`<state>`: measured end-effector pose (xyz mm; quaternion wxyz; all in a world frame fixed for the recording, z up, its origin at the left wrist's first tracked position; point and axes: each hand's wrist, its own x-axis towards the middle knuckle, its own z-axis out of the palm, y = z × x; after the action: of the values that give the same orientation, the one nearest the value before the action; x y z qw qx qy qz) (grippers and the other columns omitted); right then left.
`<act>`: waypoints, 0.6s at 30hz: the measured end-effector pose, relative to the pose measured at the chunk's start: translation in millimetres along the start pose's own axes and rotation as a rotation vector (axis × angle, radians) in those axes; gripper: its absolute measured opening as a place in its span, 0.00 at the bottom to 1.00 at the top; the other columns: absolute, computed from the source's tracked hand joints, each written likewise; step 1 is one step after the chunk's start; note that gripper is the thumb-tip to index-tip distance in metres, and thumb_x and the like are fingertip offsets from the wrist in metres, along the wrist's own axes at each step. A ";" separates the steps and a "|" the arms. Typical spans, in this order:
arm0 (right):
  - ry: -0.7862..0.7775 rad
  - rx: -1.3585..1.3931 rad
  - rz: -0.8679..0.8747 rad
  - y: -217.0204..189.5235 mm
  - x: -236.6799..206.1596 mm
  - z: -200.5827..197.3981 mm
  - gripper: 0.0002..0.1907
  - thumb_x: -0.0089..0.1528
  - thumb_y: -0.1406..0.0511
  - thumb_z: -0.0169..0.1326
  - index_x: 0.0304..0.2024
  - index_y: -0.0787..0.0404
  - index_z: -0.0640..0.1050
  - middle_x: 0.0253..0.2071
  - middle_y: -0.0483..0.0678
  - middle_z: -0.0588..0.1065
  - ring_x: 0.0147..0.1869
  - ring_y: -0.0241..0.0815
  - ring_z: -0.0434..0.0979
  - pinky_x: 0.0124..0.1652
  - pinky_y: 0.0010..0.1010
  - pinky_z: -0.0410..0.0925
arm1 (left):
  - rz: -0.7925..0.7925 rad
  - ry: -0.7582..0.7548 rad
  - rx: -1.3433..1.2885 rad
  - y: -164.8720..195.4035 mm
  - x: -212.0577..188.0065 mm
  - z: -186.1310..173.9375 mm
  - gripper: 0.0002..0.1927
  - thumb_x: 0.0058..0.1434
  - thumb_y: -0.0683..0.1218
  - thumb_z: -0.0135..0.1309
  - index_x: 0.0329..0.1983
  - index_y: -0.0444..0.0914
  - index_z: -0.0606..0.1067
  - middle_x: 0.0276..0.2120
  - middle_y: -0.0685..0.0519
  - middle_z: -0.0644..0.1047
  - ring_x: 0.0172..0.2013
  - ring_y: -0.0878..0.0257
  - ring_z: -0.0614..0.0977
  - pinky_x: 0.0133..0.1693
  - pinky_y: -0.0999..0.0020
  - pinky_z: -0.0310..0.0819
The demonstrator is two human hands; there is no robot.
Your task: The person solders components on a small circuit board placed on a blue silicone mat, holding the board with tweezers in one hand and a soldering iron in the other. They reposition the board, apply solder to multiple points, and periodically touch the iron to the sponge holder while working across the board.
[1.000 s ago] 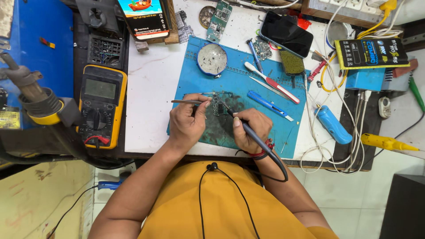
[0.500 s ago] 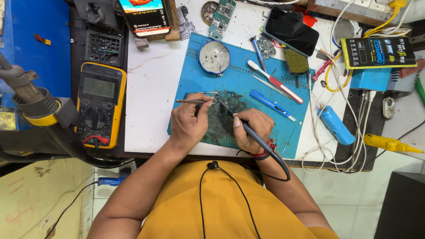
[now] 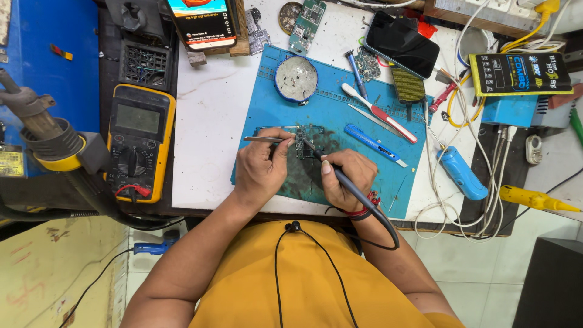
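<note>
A white worktop point(image 3: 212, 115), scuffed and stained, carries a blue silicone repair mat point(image 3: 273, 109) at its centre; pale floor tiles point(image 3: 486, 267) show to the right beyond the near edge. On the mat's darkened near patch lies a small green circuit board point(image 3: 302, 143), directly between the two hands. The left hand point(image 3: 261, 170) is closed in a pinch on thin metal tweezers point(image 3: 262, 139), whose tips meet the board. The right hand point(image 3: 346, 179) is wrapped pen-fashion around a black corded soldering iron point(image 3: 331, 171), its tip touching the board's right edge (the cable loops back over the wrist).

Farther on the mat sit a round metal tin point(image 3: 296, 79), a red-and-white handled tool point(image 3: 379, 113) and a blue utility knife point(image 3: 371, 136). A black smartphone point(image 3: 402, 44) lies at the mat's far right corner. Left of the mat rests a yellow-cased multimeter point(image 3: 138, 140), with a hot-air nozzle point(image 3: 42, 130) beside it. To the right, a blue cylindrical device point(image 3: 461, 173) lies among tangled white cables point(image 3: 504, 182). Nothing lies across the board itself.
</note>
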<state>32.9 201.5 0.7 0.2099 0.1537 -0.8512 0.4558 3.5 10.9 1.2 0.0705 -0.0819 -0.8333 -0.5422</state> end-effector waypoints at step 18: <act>0.006 0.000 0.009 1.4 -0.6 0.3 0.03 0.63 0.70 0.55 0.35 0.63 0.76 0.28 0.51 0.77 0.27 0.46 0.76 0.31 0.33 0.67 | 0.053 0.020 0.016 0.5 0.5 0.8 0.05 0.68 0.39 0.58 0.43 0.35 0.73 0.32 0.48 0.81 0.28 0.59 0.83 0.29 0.67 0.75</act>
<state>32.7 202.1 -0.8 0.2105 0.1485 -0.8511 0.4575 3.1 11.8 1.4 0.0940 -0.0978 -0.8344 -0.5343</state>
